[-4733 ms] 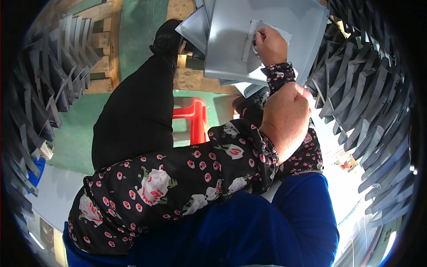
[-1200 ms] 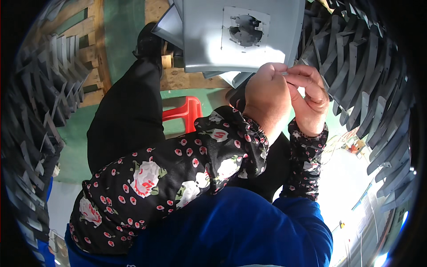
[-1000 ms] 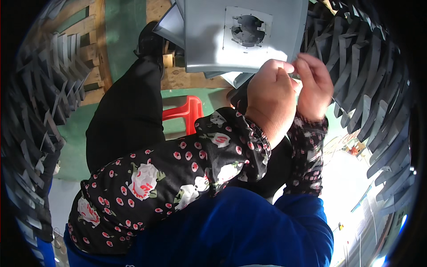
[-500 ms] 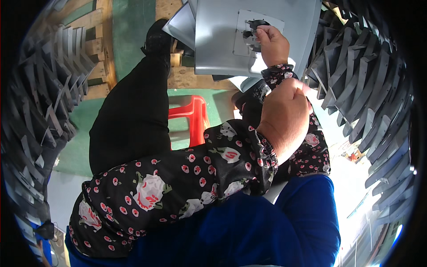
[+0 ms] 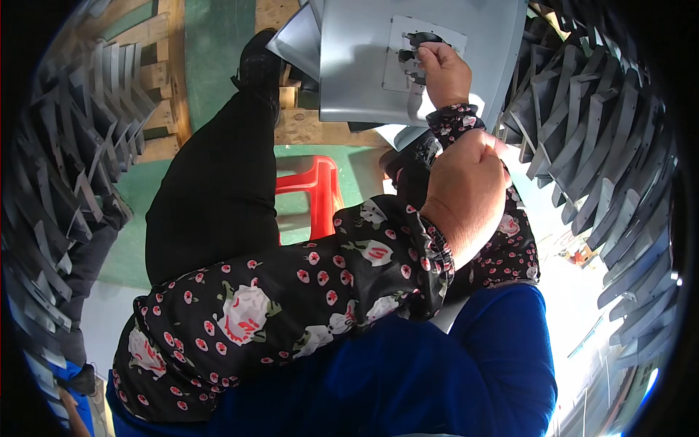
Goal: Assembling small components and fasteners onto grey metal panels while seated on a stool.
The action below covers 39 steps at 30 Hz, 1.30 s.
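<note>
A grey sheet-metal panel (image 5: 357,80) lies at the top, bearing a pale square patch with a dark, irregular cutout (image 5: 426,38) in it. My right hand (image 5: 445,73) is at the cutout, thumb and fingers pinched together; what sits between them, if anything, is too small to make out. My left hand (image 5: 466,186) is a closed fist over my right forearm, below the right sleeve cuff (image 5: 455,122). Its fingers are turned away, so whatever they grip is hidden. Both arms wear black floral sleeves (image 5: 291,306).
Stacked bent grey metal pieces (image 5: 593,124) rise on the right, with more stacks (image 5: 58,146) on the left. A red plastic stool (image 5: 324,189) stands beside my black-clad leg (image 5: 211,197). Wooden pallet boards (image 5: 306,130) lie below the panel. Another person's forearm (image 5: 73,411) shows lower left.
My right hand has shifted very slightly left at the cutout, still pinched. My left fist has barely moved. At the lower left edge, another person's forearm and dark clothing have come further into view.
</note>
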{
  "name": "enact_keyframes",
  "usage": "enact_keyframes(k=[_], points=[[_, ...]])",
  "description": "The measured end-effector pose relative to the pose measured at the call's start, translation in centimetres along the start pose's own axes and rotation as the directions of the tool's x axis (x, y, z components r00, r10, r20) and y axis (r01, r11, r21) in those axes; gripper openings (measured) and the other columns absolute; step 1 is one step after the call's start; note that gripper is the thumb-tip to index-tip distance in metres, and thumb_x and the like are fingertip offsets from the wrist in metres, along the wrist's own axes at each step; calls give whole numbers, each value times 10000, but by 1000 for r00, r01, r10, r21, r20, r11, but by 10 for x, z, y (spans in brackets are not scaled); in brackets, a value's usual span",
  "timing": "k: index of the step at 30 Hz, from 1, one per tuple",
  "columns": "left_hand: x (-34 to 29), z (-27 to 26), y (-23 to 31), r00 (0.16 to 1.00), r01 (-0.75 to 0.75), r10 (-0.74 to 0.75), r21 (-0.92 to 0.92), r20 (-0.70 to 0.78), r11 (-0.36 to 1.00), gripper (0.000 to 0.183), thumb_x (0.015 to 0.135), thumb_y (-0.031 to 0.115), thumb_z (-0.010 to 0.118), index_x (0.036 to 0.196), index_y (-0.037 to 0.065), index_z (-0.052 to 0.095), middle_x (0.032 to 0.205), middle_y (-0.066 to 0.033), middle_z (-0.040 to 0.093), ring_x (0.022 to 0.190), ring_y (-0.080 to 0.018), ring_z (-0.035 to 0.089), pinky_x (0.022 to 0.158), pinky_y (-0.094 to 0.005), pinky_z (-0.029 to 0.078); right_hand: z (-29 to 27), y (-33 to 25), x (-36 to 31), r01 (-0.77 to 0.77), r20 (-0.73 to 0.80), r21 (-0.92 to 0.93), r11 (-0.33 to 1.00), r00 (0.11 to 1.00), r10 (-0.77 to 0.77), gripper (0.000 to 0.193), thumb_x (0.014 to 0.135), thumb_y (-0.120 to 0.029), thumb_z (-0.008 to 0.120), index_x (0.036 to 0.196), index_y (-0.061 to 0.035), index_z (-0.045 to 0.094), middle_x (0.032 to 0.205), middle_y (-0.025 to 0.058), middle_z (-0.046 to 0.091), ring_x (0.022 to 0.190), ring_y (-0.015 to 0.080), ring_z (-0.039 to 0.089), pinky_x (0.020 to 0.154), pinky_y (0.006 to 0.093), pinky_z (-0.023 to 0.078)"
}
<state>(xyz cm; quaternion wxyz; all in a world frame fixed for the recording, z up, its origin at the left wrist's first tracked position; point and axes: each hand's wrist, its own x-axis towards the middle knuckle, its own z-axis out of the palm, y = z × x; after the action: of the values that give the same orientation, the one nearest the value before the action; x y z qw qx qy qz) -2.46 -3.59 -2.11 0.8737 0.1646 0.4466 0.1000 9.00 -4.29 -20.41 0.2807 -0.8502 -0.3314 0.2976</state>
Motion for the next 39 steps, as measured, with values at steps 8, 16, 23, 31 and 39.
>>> enact_keyframes(k=[8, 16, 23, 31, 39], points=[[-1, 5, 3, 999, 38, -38, -34, 11, 999, 193, 840, 121, 398, 909, 0, 532, 724, -60, 548, 652, -96, 518, 610, -223, 439, -3, 8, 4, 62, -58, -68, 996, 996, -66, 167, 767, -237, 556, 820, -87, 606, 691, 82, 605, 634, 239, 578, 585, 307, 447], [0, 2, 2, 998, 53, -51, -48, 25, 997, 196, 851, 132, 395, 909, 4, 532, 720, -54, 544, 650, -95, 518, 612, -226, 441, 0, -1, 0, 302, -13, -411, 860, 941, -337, 161, 791, -236, 543, 838, -84, 567, 708, 92, 590, 662, 263, 568, 583, 327, 443], [-3, 2, 3, 996, 87, -86, -93, 9, 992, 198, 846, 124, 389, 909, 2, 530, 725, -54, 543, 658, -94, 519, 616, -226, 442, 6, -3, -2, 302, 19, -415, 858, 946, -323, 149, 797, -223, 534, 858, -89, 560, 735, 94, 594, 672, 266, 572, 587, 331, 445], [-1, -2, 1, 1000, 2, -2, -1, 17, 1000, 192, 840, 126, 397, 909, 8, 532, 733, -54, 543, 663, -92, 518, 620, -223, 439, 6, 0, -3, 299, 10, -350, 888, 949, -316, 144, 789, -209, 536, 869, -93, 564, 736, 96, 600, 688, 261, 581, 601, 328, 451], [-3, -3, 2, 995, 100, -101, -126, 2, 987, 180, 840, 133, 412, 912, 8, 520, 740, -55, 546, 660, -96, 518, 617, -221, 436, 12, -4, 0, 294, -6, -394, 871, 947, -322, 128, 781, -218, 541, 817, -96, 559, 715, 97, 598, 671, 282, 573, 587, 352, 449]])
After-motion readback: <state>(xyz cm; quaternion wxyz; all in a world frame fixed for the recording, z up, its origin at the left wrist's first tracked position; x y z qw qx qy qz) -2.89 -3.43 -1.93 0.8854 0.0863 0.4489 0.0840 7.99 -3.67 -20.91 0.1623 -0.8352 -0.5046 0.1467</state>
